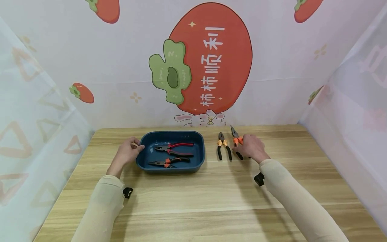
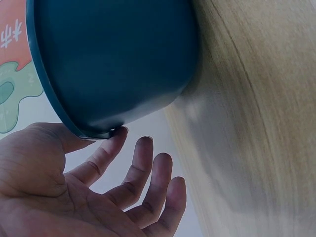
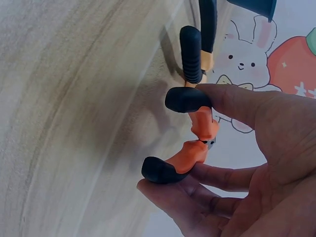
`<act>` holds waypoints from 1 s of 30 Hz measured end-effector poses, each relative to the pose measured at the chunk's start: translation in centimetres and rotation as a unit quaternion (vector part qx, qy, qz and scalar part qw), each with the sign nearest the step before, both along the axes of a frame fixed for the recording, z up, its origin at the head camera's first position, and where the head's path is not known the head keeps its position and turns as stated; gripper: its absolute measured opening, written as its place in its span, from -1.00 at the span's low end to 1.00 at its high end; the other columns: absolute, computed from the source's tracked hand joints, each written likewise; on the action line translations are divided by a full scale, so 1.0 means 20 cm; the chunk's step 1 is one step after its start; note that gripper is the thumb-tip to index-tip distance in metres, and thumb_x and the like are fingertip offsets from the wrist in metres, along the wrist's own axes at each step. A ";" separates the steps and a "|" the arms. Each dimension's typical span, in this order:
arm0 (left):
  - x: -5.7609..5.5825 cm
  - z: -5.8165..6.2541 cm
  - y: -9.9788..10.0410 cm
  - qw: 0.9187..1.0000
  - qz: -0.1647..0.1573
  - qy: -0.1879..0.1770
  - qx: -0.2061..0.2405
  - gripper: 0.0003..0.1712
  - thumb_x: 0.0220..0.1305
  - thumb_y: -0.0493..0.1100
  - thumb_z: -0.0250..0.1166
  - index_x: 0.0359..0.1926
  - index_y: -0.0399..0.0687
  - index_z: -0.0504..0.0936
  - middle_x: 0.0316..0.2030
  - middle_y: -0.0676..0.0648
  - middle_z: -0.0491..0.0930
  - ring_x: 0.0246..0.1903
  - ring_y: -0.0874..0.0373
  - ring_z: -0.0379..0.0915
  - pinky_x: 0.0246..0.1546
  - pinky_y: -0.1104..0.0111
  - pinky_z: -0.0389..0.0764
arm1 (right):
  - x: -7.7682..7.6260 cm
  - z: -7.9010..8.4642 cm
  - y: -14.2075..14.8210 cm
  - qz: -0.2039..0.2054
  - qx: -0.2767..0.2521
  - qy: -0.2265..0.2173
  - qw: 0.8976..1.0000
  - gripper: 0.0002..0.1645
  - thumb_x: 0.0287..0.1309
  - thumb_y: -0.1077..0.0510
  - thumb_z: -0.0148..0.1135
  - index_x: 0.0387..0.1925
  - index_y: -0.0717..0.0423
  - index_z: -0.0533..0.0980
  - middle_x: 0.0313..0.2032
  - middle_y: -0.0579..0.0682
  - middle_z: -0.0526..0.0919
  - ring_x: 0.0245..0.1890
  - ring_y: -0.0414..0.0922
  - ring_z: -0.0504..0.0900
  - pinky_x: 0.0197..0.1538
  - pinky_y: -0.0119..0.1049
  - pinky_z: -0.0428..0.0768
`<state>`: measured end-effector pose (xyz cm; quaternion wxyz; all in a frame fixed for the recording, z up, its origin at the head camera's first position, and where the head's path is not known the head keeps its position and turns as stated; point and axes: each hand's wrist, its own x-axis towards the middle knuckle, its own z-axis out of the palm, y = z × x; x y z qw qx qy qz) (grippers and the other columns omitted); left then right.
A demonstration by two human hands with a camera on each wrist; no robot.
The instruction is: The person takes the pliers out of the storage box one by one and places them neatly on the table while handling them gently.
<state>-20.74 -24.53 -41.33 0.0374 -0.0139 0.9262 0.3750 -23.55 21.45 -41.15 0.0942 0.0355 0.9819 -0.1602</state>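
Observation:
My left hand (image 1: 127,152) pinches the left rim of a dark blue tray (image 1: 169,170), thumb over the edge and index finger under it. In the left wrist view the other fingers (image 2: 159,173) are loosely bent, off the tray. Inside the tray lie red-handled pliers (image 1: 181,144) and, nearer me, orange-and-black long-nose pliers (image 1: 173,161). On the right, my right hand (image 1: 253,148) grips another pair of orange-and-black long-nose pliers (image 1: 234,133) by its spread handles. The right wrist view shows the thumb on one handle (image 3: 187,99) and fingers around the other.
Pliers with yellow-and-black handles (image 1: 225,144) lie on the wooden table (image 1: 193,201) between the tray and my right hand. A white printed cloth (image 1: 121,67) hangs behind the table and along both sides.

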 end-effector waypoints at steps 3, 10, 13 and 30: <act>0.00 0.00 0.00 1.000 0.000 0.002 0.000 -0.78 0.51 -0.18 0.17 -0.07 -0.31 0.47 -0.27 -0.28 0.57 -0.33 -0.05 0.49 -0.38 0.25 0.49 | 0.00 -0.01 0.00 0.001 0.002 -0.005 1.000 -0.39 0.16 -0.17 0.44 -0.69 0.00 0.27 -0.69 -0.10 0.18 -0.67 -0.16 0.21 -0.59 -0.28 0.16; 0.00 0.00 0.00 1.000 -0.003 0.009 0.000 -0.78 0.50 -0.19 0.19 -0.09 -0.32 0.47 -0.30 -0.26 0.57 -0.36 -0.04 0.49 -0.40 0.26 0.48 | 0.01 -0.02 0.01 0.004 -0.003 -0.008 1.000 -0.37 0.15 -0.14 0.44 -0.71 -0.01 0.24 -0.71 -0.12 0.13 -0.68 -0.17 0.16 -0.59 -0.30 0.14; 0.00 0.00 0.00 1.000 -0.002 0.008 0.000 -0.78 0.50 -0.19 0.18 -0.09 -0.31 0.47 -0.30 -0.26 0.57 -0.36 -0.04 0.49 -0.40 0.25 0.48 | 0.00 -0.03 0.02 0.002 -0.002 -0.010 1.000 -0.38 0.16 -0.15 0.43 -0.70 -0.01 0.24 -0.70 -0.11 0.15 -0.68 -0.16 0.17 -0.58 -0.29 0.15; -0.01 -0.01 0.00 1.000 -0.002 0.003 -0.001 -0.79 0.51 -0.18 0.18 -0.08 -0.30 0.47 -0.27 -0.29 0.58 -0.34 -0.05 0.50 -0.39 0.25 0.49 | -0.02 -0.06 0.01 -0.006 0.002 -0.017 1.000 -0.40 0.17 -0.14 0.42 -0.70 0.00 0.26 -0.67 -0.07 0.19 -0.64 -0.12 0.21 -0.50 -0.22 0.19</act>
